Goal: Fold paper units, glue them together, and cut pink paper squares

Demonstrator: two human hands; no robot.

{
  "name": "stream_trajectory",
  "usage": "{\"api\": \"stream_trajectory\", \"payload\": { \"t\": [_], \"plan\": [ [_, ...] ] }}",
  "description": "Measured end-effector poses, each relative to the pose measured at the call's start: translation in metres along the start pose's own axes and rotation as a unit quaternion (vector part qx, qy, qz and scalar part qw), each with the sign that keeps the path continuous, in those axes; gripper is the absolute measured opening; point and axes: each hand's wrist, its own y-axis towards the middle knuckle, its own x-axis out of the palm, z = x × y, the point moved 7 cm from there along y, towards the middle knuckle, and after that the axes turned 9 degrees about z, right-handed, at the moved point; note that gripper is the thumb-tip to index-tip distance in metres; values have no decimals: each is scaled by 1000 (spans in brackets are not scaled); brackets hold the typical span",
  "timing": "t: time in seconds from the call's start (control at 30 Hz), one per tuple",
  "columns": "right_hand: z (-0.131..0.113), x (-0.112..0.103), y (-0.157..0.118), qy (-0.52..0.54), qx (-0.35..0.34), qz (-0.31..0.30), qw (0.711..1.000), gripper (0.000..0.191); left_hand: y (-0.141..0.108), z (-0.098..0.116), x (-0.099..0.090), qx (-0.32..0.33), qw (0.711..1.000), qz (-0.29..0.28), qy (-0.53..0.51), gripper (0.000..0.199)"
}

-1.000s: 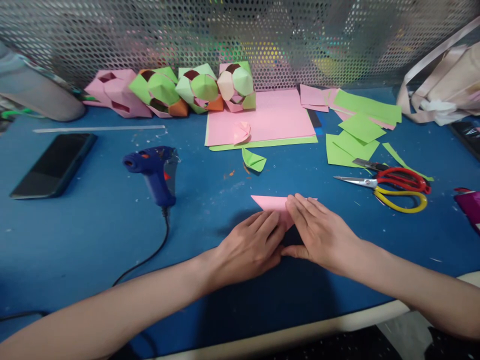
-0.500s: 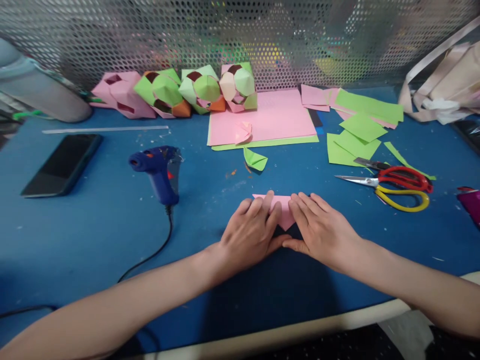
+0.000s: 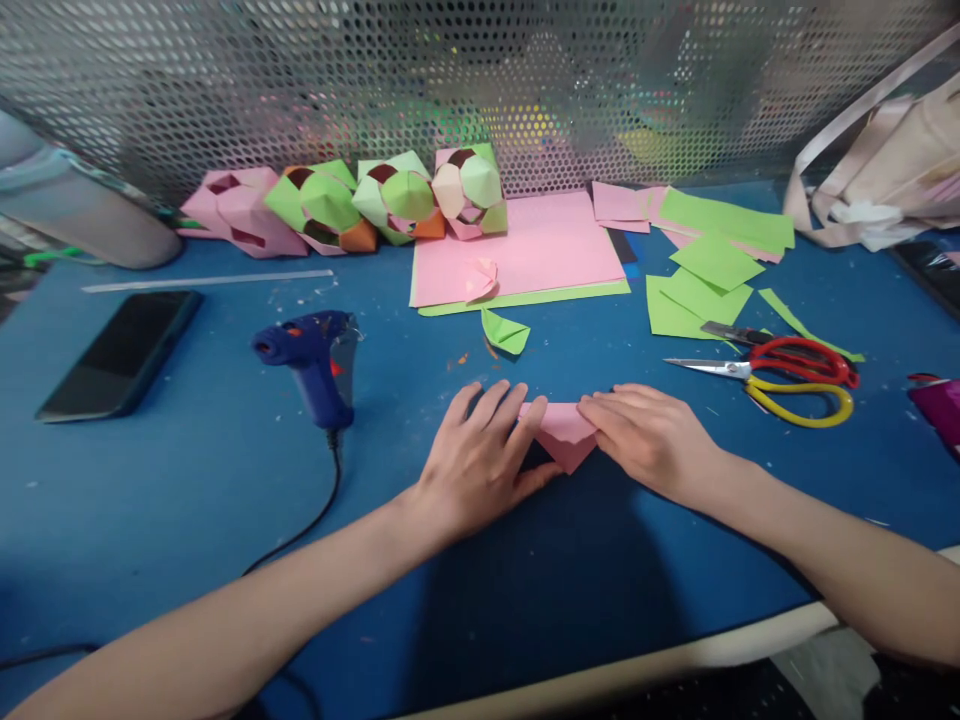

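Note:
On the blue table in front of me lies a folded pink paper (image 3: 568, 440), its straight edge away from me and its point toward me. My left hand (image 3: 480, 455) rests over the paper's left end with its fingers spread. Its index finger touches the top fold, and the thumb reaches the lower point. The right corner is covered by my right hand (image 3: 652, 435), fingers together and closed over it, thumb hidden. Just beyond the hands are a small folded green paper piece (image 3: 506, 332) and a folded pink piece (image 3: 481, 280) on a stack of pink sheets (image 3: 555, 235).
A blue glue gun (image 3: 307, 360) with its cord stands left, near a phone (image 3: 120, 355) and a glue stick (image 3: 210, 281). Scissors (image 3: 780, 375), a cutter knife (image 3: 731, 332) and green paper pieces (image 3: 720, 262) lie right. Several paper shapes (image 3: 322, 205) line the perforated metal panel (image 3: 555, 90).
My left hand has slid left with its fingers spreading apart. My right hand has turned and its thumb has gone out of sight. More of the pink paper shows between them.

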Motion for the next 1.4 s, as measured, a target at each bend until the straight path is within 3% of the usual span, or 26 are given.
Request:
{"api": "stream_trajectory", "payload": {
  "t": [0.13, 0.27, 0.33, 0.4, 0.53, 0.6, 0.67, 0.73, 0.83, 0.93, 1.03, 1.17, 1.27, 1.4],
  "plan": [
    [8, -1, 0, 70, 45, 33, 996, 19, -1, -7, -4, -19, 993, 48, -106, 41],
    [9, -4, 0, 140, 99, 47, 984, 20, -7, -19, -1, -107, 967, 61, -222, 42],
    [13, -6, 1, 177, 165, 35, 970, 22, -9, -25, 3, -172, 943, 60, -280, 48],
    [21, -6, -1, 213, 265, 18, 940, 29, -11, -30, 7, -255, 892, 76, -365, 58],
    [31, 4, -12, 327, 422, -1, 846, 30, -13, -36, 15, -386, 743, 100, -537, 66],
    [29, 13, -14, 400, 442, -16, 803, 22, -14, -37, 20, -426, 702, 78, -566, 65],
    [30, 19, -15, 424, 441, -30, 791, 23, -13, -37, 22, -441, 687, 62, -574, 65],
    [33, 20, -15, 417, 437, -30, 796, 29, -12, -37, 21, -425, 694, 56, -578, 65],
    [34, 19, -11, 436, 424, -24, 793, 36, -10, -32, 19, -371, 733, 50, -568, 62],
    [31, 16, -7, 393, 393, -44, 830, 25, -9, -27, 17, -327, 766, 50, -551, 62],
    [33, 9, -4, 323, 365, -29, 872, 15, -10, -25, 21, -321, 768, 34, -554, 68],
    [40, 8, -4, 319, 360, -27, 877, 17, -12, -25, 28, -322, 777, 3, -541, 67],
    [39, 12, -2, 326, 320, -63, 887, 19, -13, -31, 27, -302, 821, 9, -485, 62],
    [33, 10, 3, 276, 188, -59, 941, 13, -11, -34, 23, -242, 888, -10, -392, 55]
  ]
}}
